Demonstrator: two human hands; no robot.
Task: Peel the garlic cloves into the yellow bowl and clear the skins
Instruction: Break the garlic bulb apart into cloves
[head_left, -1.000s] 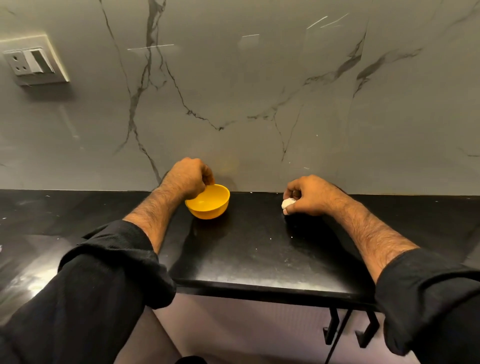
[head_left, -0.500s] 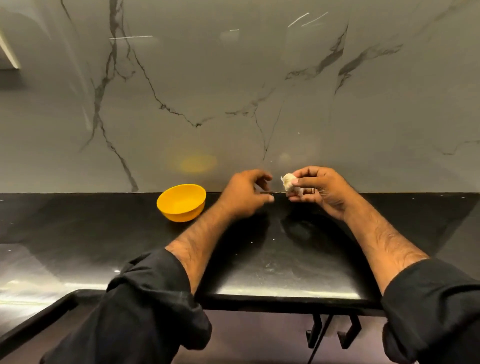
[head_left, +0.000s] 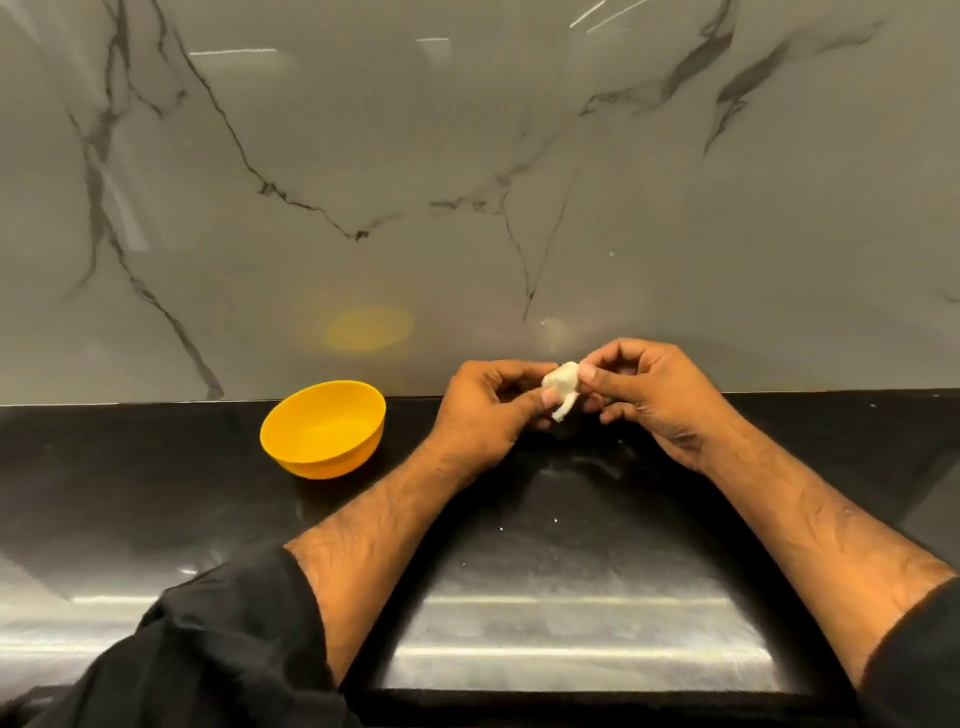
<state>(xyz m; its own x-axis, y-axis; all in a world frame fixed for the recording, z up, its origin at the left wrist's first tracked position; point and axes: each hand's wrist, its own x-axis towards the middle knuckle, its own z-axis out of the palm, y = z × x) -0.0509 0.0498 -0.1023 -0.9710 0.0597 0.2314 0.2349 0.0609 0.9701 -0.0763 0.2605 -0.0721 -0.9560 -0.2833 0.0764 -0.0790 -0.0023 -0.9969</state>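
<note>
Pinching the garlic now, both left hand and right hand fingers hold it, bowl released.

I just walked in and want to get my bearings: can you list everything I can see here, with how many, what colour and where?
garlic: one piece, whitish, held up above the counter between both hands, a strip of skin hanging below it
yellow bowl: one, yellow, on the counter to the left of the hands, looks empty
counter: one, glossy black, a few tiny white specks near the middle
wall: one, grey marble with dark veins, behind the counter, showing a faint yellow reflection of the bowl
sleeves: two, black, pushed up the forearms
left hand: one, pinches the garlic
right hand: one, pinches the garlic from the other side
</note>
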